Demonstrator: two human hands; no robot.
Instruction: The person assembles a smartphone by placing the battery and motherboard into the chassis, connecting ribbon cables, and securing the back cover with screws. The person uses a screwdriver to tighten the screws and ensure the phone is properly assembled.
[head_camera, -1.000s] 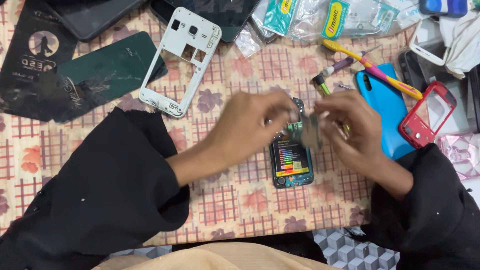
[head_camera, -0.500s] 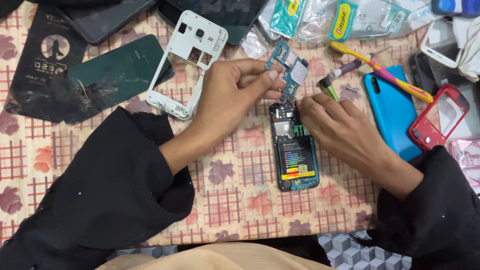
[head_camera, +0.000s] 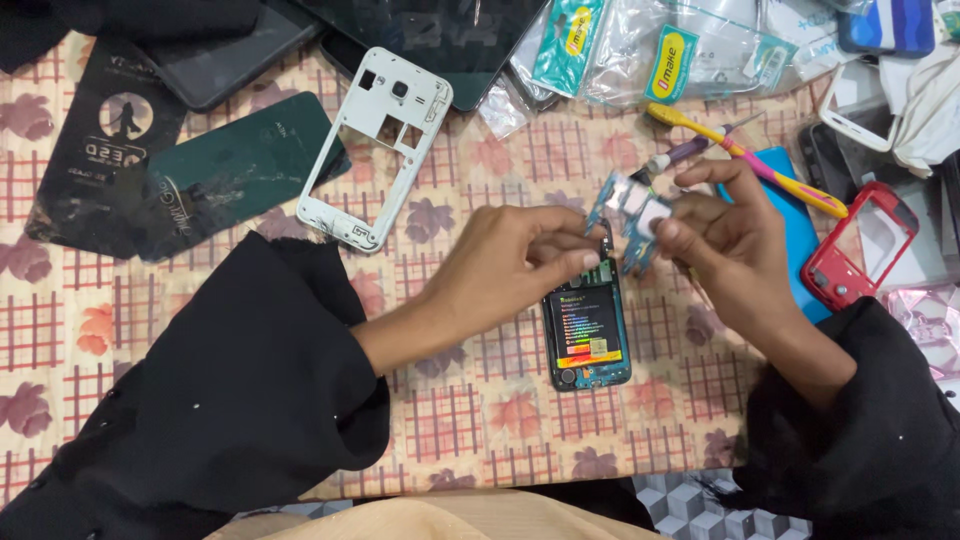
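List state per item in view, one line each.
left hand: pinching the circuit board's edge
right hand: holding the circuit board
circuit board: lifted clear of the phone
phone: back off, battery showing, flat on the cloth
white phone frame: empty, lying flat
red phone frame: empty, lying flat
toothbrush: lying untouched

The opened phone (head_camera: 586, 335) lay on the tablecloth (head_camera: 200, 340), below and between the left hand (head_camera: 505, 265) and right hand (head_camera: 735, 245). The circuit board (head_camera: 628, 215) sat between the hands, above the phone. The phone frame (head_camera: 372, 145) lay to the upper left, the toothbrush (head_camera: 745, 160) behind the right hand.
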